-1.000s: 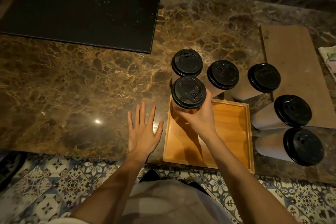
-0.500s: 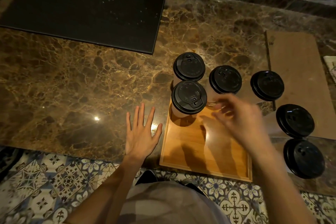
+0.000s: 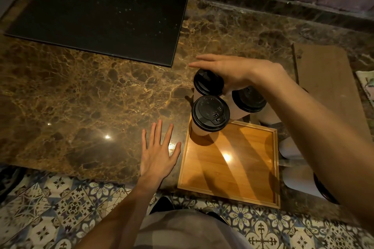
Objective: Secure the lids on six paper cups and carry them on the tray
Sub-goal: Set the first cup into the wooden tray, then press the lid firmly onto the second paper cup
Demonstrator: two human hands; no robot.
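Straight-fingered and grasping nothing, the right hand [image 3: 226, 68] reaches in from the right over the cluster of cups. Its fingers point left just behind the black lid of the rear cup [image 3: 208, 82]. Whether the palm touches that cup cannot be told (the thumb is hidden under the hand). The left hand [image 3: 156, 151] lies flat and released on the marble counter [image 3: 81, 97], fingers spread, just left of the wooden tray [image 3: 232, 178].

From the head camera, one lidded front cup [image 3: 210, 115] stands upright in the tray's far left corner, and the remaining tray floor is bare wood. The rear cup stands on the counter just beyond the tray, close behind the front cup. A third cup [image 3: 249, 98], also lidded, stands just right of them past the tray's far edge, partly under the right wrist. Right of the tray, pale cup walls [image 3: 291, 147] show beneath the forearm, mostly hidden.

A black mat [image 3: 97, 18] lies at the counter's far left and a brown board [image 3: 327, 87] at its right. Patterned floor tiles [image 3: 60, 208] run along the near edge.
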